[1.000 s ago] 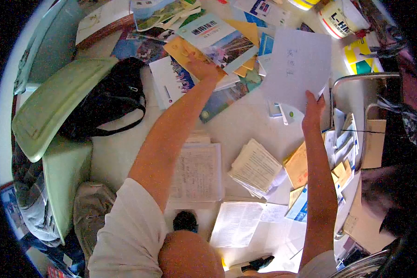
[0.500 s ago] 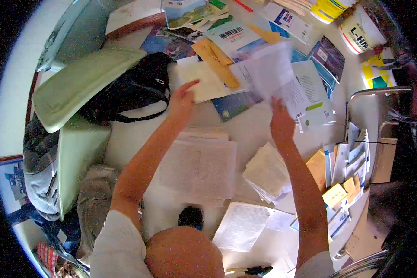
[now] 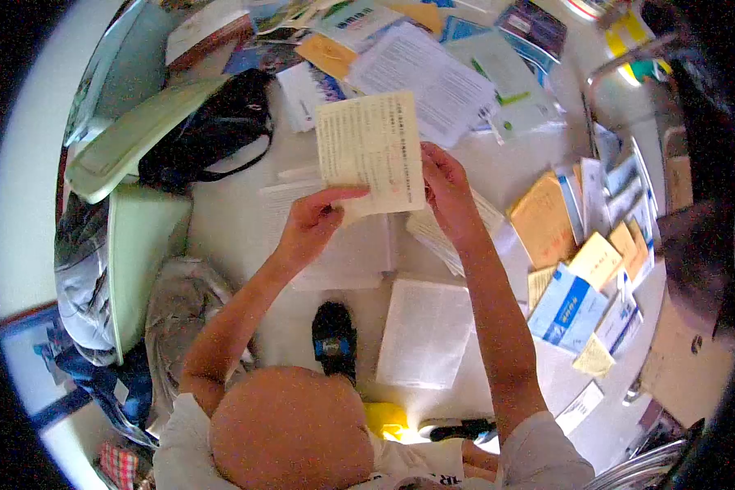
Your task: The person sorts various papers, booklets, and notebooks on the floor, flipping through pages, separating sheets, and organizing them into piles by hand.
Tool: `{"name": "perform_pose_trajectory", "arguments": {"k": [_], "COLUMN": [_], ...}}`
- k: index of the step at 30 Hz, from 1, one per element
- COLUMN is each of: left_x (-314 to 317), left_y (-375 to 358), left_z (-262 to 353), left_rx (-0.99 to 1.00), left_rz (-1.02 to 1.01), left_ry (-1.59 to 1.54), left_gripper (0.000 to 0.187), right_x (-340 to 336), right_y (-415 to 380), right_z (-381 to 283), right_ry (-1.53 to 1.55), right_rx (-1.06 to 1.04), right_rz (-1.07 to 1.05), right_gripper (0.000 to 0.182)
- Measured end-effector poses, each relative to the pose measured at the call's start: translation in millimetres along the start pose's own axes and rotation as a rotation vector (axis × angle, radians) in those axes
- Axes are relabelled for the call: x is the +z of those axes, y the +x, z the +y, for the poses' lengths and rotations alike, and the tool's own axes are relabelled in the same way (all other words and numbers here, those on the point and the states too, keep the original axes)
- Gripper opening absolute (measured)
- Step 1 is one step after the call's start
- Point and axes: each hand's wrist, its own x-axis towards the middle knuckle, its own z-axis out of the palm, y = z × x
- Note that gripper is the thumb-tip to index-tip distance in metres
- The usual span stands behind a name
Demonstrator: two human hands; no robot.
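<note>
A yellowish printed sheet of paper is held up above the floor in the middle of the view. My left hand grips its lower left corner, the thumb side lying over the print. At the sheet's right edge, my right hand is closed on the paper with bent fingers. Behind and beyond it lie white printed sheets. A stack of pale papers lies under my left hand and forearm, partly hidden. Close to my right forearm is another paper pile, with a white sheet bundle nearer me.
A black bag rests against a pale green tub on the left. Envelopes and booklets are heaped at right, near a cardboard piece. Books lie at the far side. A black slipper shows below.
Both hands have come back towards me, now holding the yellowish sheet between them. The white printed sheets my right hand was at now lie flat on the far pile. The view has shifted.
</note>
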Motion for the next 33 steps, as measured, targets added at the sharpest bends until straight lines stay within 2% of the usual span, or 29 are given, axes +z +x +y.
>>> {"name": "perform_pose_trajectory", "arguments": {"k": [4, 6, 7, 8, 9, 10, 11, 13, 14, 15, 16, 17, 18, 20, 21, 23, 24, 25, 26, 27, 28, 29, 30, 31, 32, 33], "left_x": [40.7, 57.3, 64.6, 71.4, 80.4, 80.2, 77.6, 74.4, 71.7, 74.6, 78.5, 80.2, 81.9, 83.2, 86.5, 99.4, 108.9, 118.3, 132.0, 140.4, 146.2, 149.1, 152.4, 155.7, 156.9, 156.6], "left_y": [-10.2, -13.0, -15.6, -16.2, -16.7, -18.5, -18.1, -19.1, -15.4, -16.2, -15.9, -15.6, -15.2, -14.4, -17.8, -21.8, -26.1, -30.5, -36.8, -39.5, -36.0, -33.1, -29.4, -26.5, -22.8, -15.0], "left_z": [0.7, 11.4, -3.1, -29.1, -26.4, -20.3, -12.1, 5.1, -1.5, -6.4, -11.1, -17.5, -23.6, -44.3, -63.5, -83.9, -80.8, -77.6, -74.7, -73.6, -88.4, -102.3, -111.3, -113.3, -115.9, -113.7], "left_rx": [-0.007, -0.18, -0.187, -0.233, -0.283, -0.474, -0.479, -0.433, -0.378, -0.388, -0.371, -0.361, -0.357, -0.115, -0.124, -0.323, -0.433, -0.553, -0.584, -0.605, -0.655, -0.655, -0.64, -0.631, -0.64, -0.58], "left_rz": [-0.058, -0.221, -0.247, -0.203, -0.143, -0.149, -0.145, -0.227, -0.22, -0.221, -0.19, -0.173, -0.158, -0.217, -0.228, -0.461, -0.53, -0.588, -0.529, -0.468, -0.449, -0.459, -0.363, -0.268, -0.275, -0.213], "left_ry": [0.004, 0.258, 0.254, -0.06, -0.372, -0.819, -0.82, -1.208, -1.16, -1.167, -0.844, -0.684, -0.524, -0.186, -0.192, -0.475, -0.625, -0.756, -0.513, -0.272, -0.223, -0.219, -0.255, -0.292, -0.291, -0.327], "left_gripper": [0.045, 0.036, 0.036, 0.042, 0.053, 0.078, 0.078, 0.082, 0.083, 0.083, 0.084, 0.085, 0.086, 0.086, 0.086, 0.081, 0.075, 0.07, 0.059, 0.048, 0.032, 0.032, 0.03, 0.029, 0.029, 0.028], "right_x": [-23.2, -41.6, -40.8, -40.3, -36.3, -32.2, -32.0, -31.9, -33.5, -34.9, -38.0, -40.2, -41.3, -45.8, -51.0, -75.5, -89.3, -102.9, -112.7, -115.3, -117.1, -121.0, -129.4, -138.4, -147.3, -155.0], "right_y": [-39.8, -47.9, -64.7, -83.3, -100.7, -111.4, -117.1, -136.0, -140.8, -144.8, -144.9, -146.8, -152.8, -167.7, -172.1, -178.5, -178.9, -176.5, -174.0, -172.0, -171.0, -168.7, -165.8, -165.2, -165.7, -163.7], "right_z": [-0.7, 14.8, 5.4, -6.9, -13.4, -6.8, -6.5, -4.5, 6.6, 8.2, 8.6, 8.9, 8.7, 7.6, 14.5, 21.1, 30.2, 41.8, 54.4, 61.7, 67.6, 72.7, 79.3, 85.6, 92.1, 94.3], "right_ry": [0.176, -0.362, -0.36, -0.676, -0.993, -0.937, -0.934, -1.176, -1.133, -1.136, -1.154, -1.166, -1.167, -1.007, -0.883, -0.926, -0.925, -0.853, -0.773, -0.768, -0.769, -0.773, -0.772, -0.828, -0.881, -0.878], "right_rx": [-0.083, -0.258, -0.244, -0.521, -0.797, -0.727, -0.721, -0.873, -0.715, -0.702, -0.812, -0.921, -0.911, -0.597, -0.52, -0.25, -0.246, -0.047, 0.148, 0.151, 0.134, 0.117, 0.118, -0.028, -0.17, -0.162], "right_rz": [0.116, 0.16, 0.184, 0.292, 0.381, 0.412, 0.41, 0.287, 0.337, 0.336, 0.297, 0.254, 0.253, 0.333, 0.475, 0.42, 0.427, 0.31, 0.191, 0.199, 0.204, 0.21, 0.22, 0.226, 0.228, 0.233], "right_gripper": [0.03, 0.027, 0.027, 0.024, 0.021, 0.016, 0.016, 0.016, 0.015, 0.015, 0.016, 0.017, 0.017, 0.016, 0.016, 0.02, 0.02, 0.025, 0.029, 0.029, 0.03, 0.032, 0.032, 0.032, 0.033, 0.033]}}
